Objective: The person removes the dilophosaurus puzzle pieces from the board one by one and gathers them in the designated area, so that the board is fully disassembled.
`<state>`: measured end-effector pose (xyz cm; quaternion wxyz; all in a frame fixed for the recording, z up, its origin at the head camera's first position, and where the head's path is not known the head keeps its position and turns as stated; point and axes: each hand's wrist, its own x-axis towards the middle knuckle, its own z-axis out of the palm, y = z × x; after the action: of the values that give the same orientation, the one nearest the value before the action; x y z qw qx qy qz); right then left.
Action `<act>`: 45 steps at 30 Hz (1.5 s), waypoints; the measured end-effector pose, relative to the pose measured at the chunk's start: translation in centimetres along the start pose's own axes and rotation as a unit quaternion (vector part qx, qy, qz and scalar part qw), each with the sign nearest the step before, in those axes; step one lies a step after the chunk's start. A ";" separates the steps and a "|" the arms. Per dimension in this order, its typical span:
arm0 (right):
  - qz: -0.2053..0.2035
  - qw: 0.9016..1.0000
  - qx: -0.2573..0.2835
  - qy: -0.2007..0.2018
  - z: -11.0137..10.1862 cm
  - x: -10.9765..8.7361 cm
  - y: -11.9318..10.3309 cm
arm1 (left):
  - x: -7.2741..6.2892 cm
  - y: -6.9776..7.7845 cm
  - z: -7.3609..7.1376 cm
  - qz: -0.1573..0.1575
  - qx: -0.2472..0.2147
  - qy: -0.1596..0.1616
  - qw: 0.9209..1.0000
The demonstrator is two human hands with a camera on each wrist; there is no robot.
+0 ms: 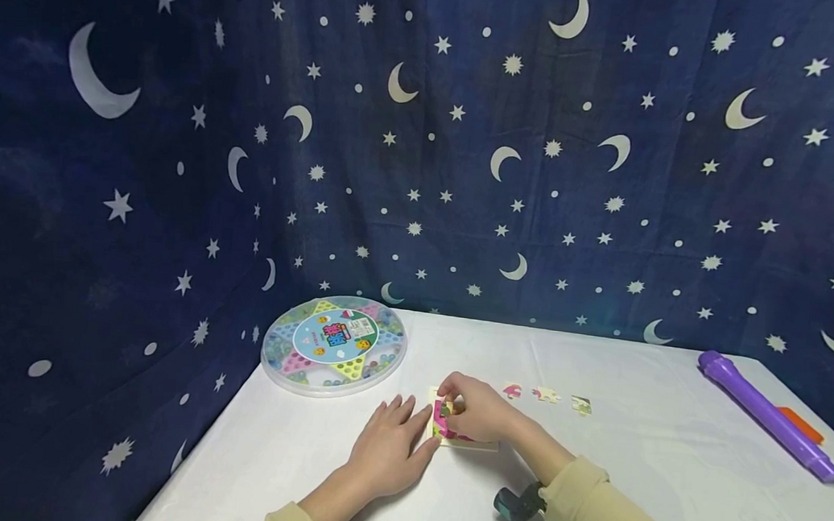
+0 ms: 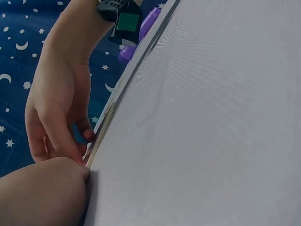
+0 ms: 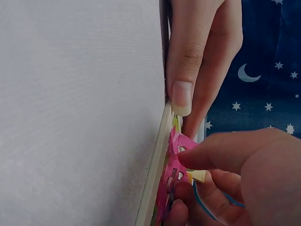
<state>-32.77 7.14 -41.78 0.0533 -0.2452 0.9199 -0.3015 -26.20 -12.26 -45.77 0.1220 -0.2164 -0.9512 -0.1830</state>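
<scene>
A small jigsaw puzzle with a cream frame (image 1: pixel 468 446) and pink picture pieces lies flat on the white table. My left hand (image 1: pixel 388 446) rests beside it, fingers spread, with thumb and index finger at the frame's left edge. Over the puzzle, my right hand (image 1: pixel 481 411) pinches a puzzle piece (image 3: pixel 199 176) between thumb and fingers; they hide much of it. In the right wrist view the left thumb presses the frame's edge near the pink pieces (image 3: pixel 173 162). Loose beyond the right hand lie a pink piece (image 1: pixel 512 391), a pale piece (image 1: pixel 546 395) and a greenish piece (image 1: pixel 581 405).
A round, clear-lidded board game (image 1: pixel 334 347) with coloured marbles sits at the back left. At the right lie a purple stick (image 1: pixel 769 416) and an orange flat thing (image 1: pixel 801 425). A dark blue curtain (image 1: pixel 468 151) with moons and stars hangs behind the table.
</scene>
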 end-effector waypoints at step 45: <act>0.072 0.994 0.058 0.058 -4.7 -5.1 7.5 | -0.1 -0.1 0.1 -0.006 -0.013 -0.004 1.000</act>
<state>-32.62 17.35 -42.61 0.0360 -0.1567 0.9178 -0.3631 -26.19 -12.32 -45.86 0.1146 -0.2132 -0.9504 -0.1955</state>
